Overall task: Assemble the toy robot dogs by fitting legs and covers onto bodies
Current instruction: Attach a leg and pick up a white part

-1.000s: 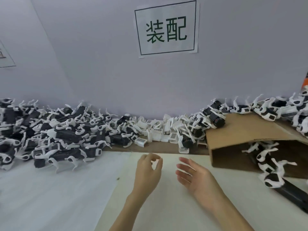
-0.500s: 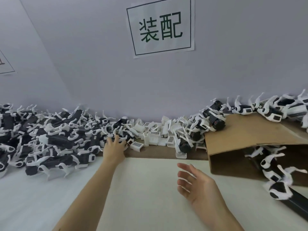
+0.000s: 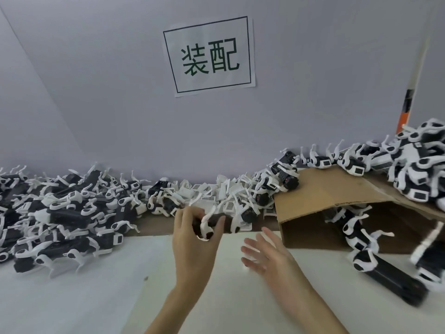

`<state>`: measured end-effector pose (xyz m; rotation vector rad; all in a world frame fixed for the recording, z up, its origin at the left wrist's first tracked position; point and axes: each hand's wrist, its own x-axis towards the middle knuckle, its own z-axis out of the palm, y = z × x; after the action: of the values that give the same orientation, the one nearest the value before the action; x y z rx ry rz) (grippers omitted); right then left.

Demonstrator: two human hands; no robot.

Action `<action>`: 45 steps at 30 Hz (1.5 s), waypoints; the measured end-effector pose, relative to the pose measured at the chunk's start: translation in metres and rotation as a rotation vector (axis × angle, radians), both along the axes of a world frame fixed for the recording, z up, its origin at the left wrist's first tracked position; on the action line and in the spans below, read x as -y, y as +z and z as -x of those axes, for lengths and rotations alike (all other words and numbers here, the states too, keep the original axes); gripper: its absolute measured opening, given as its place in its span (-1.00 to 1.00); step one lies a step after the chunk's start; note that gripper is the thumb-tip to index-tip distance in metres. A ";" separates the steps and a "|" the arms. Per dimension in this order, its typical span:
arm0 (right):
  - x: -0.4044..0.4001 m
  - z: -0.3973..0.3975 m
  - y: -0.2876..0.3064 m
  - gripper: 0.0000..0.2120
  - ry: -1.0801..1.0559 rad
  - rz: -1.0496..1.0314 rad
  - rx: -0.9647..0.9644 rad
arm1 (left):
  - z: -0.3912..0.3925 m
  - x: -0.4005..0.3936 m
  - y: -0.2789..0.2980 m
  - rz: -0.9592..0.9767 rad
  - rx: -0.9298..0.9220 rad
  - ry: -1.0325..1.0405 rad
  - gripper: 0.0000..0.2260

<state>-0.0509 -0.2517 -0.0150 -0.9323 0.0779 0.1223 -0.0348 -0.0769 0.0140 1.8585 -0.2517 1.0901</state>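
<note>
My left hand (image 3: 196,239) grips a black toy dog body with white legs (image 3: 218,221), lifted just above the near edge of the brown strip. My right hand (image 3: 266,255) hovers beside it to the right, fingers spread and holding nothing. A big heap of black-and-white dog bodies (image 3: 65,213) covers the left of the table. Loose white covers with barcode labels (image 3: 216,194) lie in a pile along the wall behind my hands.
A tilted cardboard box (image 3: 320,196) stands at the right, with finished dogs (image 3: 414,169) piled on top and more dogs (image 3: 361,242) spilling from under it. A paper sign (image 3: 209,56) hangs on the grey wall. The white table surface (image 3: 96,297) stretches in front.
My left hand reached into the heap at the left, then came back toward the middle holding a dog body. My right hand stayed spread near the box.
</note>
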 end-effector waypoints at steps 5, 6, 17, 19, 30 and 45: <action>0.017 0.006 0.004 -0.37 0.090 0.079 0.127 | 0.014 0.041 -0.017 0.473 -0.390 -0.357 -0.79; 0.018 0.005 0.004 -0.38 0.064 0.111 0.131 | 0.012 0.040 -0.021 0.496 -0.436 -0.395 -0.79; 0.011 -0.005 -0.002 -0.54 -0.046 0.146 0.116 | 0.000 -0.001 -0.036 0.528 -0.500 -0.783 -0.39; 0.013 -0.004 -0.002 -0.48 -0.011 0.143 0.112 | 0.000 0.000 -0.034 0.558 -0.534 -0.758 -0.29; 0.022 0.005 0.008 -0.81 0.124 -0.012 0.014 | -0.004 -0.033 -0.028 0.479 -0.761 -1.297 -0.27; 0.008 0.006 -0.006 -0.35 -0.003 0.434 0.125 | 0.005 -0.010 -0.024 0.544 -0.703 -0.813 -0.59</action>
<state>-0.0571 -0.2599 -0.0211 -1.3706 -0.0109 0.0439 -0.0395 -0.0672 -0.0096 1.3222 -0.2286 -0.0796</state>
